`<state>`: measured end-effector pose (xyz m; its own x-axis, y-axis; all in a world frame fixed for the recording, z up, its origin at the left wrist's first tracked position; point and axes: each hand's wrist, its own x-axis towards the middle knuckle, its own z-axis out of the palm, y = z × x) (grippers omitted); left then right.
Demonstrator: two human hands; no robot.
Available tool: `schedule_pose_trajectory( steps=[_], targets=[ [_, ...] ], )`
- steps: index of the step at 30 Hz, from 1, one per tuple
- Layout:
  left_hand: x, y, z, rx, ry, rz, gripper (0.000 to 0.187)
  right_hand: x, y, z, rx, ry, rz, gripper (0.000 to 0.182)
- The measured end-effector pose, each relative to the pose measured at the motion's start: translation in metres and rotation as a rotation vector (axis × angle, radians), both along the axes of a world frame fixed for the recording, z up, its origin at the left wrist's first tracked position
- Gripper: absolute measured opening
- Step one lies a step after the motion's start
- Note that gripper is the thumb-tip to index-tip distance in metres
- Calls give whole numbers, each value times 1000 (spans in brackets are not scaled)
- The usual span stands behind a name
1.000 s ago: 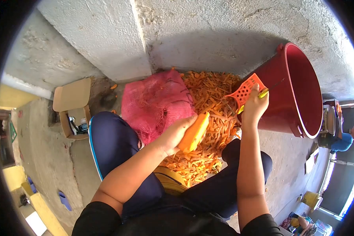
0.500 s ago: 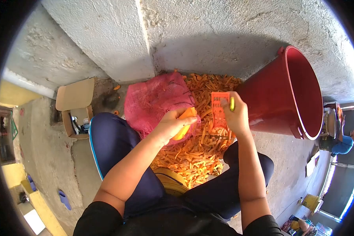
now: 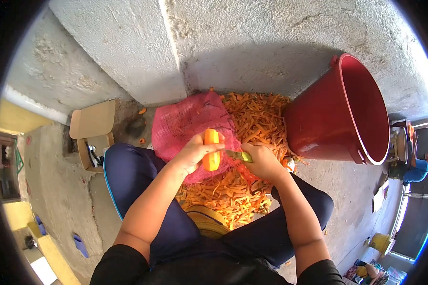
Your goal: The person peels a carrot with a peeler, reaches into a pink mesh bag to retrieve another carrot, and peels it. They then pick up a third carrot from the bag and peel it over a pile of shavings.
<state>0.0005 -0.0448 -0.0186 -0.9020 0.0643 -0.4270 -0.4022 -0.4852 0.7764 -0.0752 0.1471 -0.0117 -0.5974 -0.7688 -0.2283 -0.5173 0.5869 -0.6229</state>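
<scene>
An orange, peeled-looking piece of vegetable (image 3: 211, 161) stands nearly upright in my left hand (image 3: 191, 154), pinched between thumb and fingers. Close to its right side, my right hand (image 3: 261, 161) is closed around the yellow-green handle of a small knife (image 3: 239, 155), whose blade points left at the piece. Below the right hand, a red-orange slotted grater (image 3: 246, 176) is partly hidden by the hand. A pink mesh sack (image 3: 180, 121) lies behind my left hand. Orange peelings and strips (image 3: 257, 118) are heaped around and under both hands.
A big red bucket (image 3: 318, 114) lies tilted at the right by the wall. An open cardboard box (image 3: 86, 152) is at the left. Something round and yellow (image 3: 205, 219) sits between my knees. A blue slipper (image 3: 80, 245) lies on the floor. A person in blue (image 3: 417, 171) is at far right.
My right hand has moved down and left towards the orange piece, and the knife blade now shows. The grater has dropped lower. My left hand has turned the piece more upright.
</scene>
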Motion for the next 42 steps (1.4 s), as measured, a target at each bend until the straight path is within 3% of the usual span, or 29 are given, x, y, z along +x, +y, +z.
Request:
schedule_pose_trajectory(
  steps=[7,10,14,17,20,23,26,32,38,41,42],
  targets=[
    [4,1,-8,289,-131,-6,26,-6,-1,8,1,-142,-101,21],
    [4,4,-6,206,-192,-53,26,-4,0,-1,2,-56,-38,20],
    [3,1,-27,-192,-12,-230,37,-6,1,-4,10,-28,-25,21],
    [2,1,-22,-747,140,-286,45,-7,2,-8,19,-59,-35,20],
    [2,4,-22,-1085,555,-175,40,-2,-4,-13,1,-133,-37,20],
    [3,11,-5,-931,383,-186,36,3,-10,-10,5,-157,-63,19],
    [3,13,2,-955,330,-176,35,4,-11,-12,-11,-167,-81,19],
    [3,15,-5,-852,402,-254,31,7,-9,-35,-53,-114,-172,15],
    [8,18,-20,-403,261,-331,27,5,-9,-35,-110,-122,-121,17],
    [12,23,16,-678,460,-598,26,-2,-7,-59,26,-291,-289,23],
    [19,36,24,-635,630,-580,25,-4,-4,-78,87,-243,-281,26]
  ],
)
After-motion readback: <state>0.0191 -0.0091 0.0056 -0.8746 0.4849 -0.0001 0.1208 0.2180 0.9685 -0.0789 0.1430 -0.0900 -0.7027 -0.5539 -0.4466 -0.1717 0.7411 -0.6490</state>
